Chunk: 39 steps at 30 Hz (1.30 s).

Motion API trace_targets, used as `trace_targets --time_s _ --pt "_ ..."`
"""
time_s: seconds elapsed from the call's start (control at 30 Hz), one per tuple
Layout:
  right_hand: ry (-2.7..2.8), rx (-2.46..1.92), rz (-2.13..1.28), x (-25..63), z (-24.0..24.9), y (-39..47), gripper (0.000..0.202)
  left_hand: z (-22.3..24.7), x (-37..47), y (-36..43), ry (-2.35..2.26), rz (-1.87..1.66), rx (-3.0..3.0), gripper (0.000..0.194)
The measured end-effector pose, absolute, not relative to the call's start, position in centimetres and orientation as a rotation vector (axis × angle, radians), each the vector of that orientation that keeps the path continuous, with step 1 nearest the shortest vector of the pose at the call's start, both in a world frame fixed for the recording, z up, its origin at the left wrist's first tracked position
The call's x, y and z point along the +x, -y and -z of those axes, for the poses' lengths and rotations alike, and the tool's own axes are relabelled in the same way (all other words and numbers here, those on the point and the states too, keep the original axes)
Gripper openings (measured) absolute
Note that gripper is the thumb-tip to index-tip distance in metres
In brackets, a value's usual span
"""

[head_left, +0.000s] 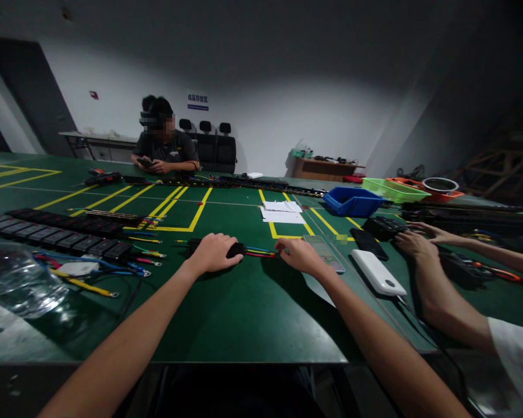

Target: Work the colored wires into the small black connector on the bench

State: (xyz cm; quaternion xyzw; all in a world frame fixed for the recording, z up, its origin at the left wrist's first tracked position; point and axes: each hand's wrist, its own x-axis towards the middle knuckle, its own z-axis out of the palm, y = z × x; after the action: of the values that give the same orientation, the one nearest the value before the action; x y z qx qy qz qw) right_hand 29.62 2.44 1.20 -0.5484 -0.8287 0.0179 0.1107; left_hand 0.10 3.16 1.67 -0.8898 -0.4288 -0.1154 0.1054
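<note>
Left hand (215,253) curled over black connector block (236,250); right hand (293,253), fingers bent, at colored wires' (260,252) ends, grip unclear.

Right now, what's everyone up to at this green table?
The left hand rests on a black part on the green table, while the right hand is at the far end of its coloured wires. To the right, a neighbour's hands are at a black block. Across the table, a seated person holds what looks like a phone. More black parts lie in rows on the left.
</note>
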Motion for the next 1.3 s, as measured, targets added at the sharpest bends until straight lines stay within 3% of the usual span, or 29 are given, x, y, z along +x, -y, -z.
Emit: trace_targets --time_s 1.3 --pt "2.449 -1.555 -0.095 29.63 -0.86 -2.68 0.018 -1.45 -0.02 -3.26 1.257 0.355 -2.625 0.046"
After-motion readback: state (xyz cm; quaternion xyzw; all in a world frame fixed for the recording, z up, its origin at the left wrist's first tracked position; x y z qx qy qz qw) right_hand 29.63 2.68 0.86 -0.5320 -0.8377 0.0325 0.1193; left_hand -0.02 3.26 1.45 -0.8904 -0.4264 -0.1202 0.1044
